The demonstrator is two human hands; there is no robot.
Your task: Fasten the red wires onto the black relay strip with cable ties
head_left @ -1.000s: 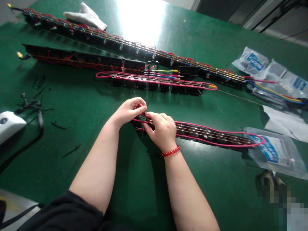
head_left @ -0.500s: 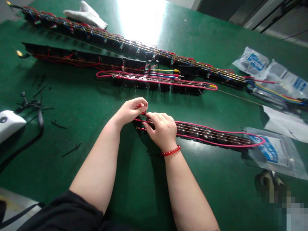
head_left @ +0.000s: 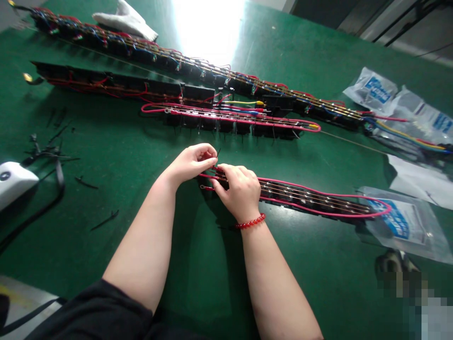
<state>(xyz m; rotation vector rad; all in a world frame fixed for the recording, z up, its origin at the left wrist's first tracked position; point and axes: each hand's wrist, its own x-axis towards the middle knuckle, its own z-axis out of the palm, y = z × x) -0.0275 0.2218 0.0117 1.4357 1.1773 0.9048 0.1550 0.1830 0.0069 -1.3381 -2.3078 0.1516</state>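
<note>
A long black strip [head_left: 307, 197] with metal rods along its top lies in front of me, and a red wire [head_left: 325, 194] loops around its right part. At its left end, the fingertips of my left hand [head_left: 191, 164] are pinched on a thin black cable tie [head_left: 219, 152], whose tail points up past them. My right hand [head_left: 241, 189] is closed over the strip just beside it, thumb on the near side and fingers on the far side. Below the fingers a ring terminal [head_left: 203, 187] on a red lead sticks out leftward. My hands hide where the tie meets the strip.
Beyond lie a shorter wired strip [head_left: 233, 123] with ties hanging from it and a longer one [head_left: 198, 70]. Plastic bags [head_left: 406, 222] are at the right, a white glove [head_left: 125, 22] at the back. Black tie scraps [head_left: 46, 153] and a white device [head_left: 16, 182] are left.
The tail of the cable tie now leans up and to the right past my left fingertips, where it stood more upright. Both hands stay almost in place.
</note>
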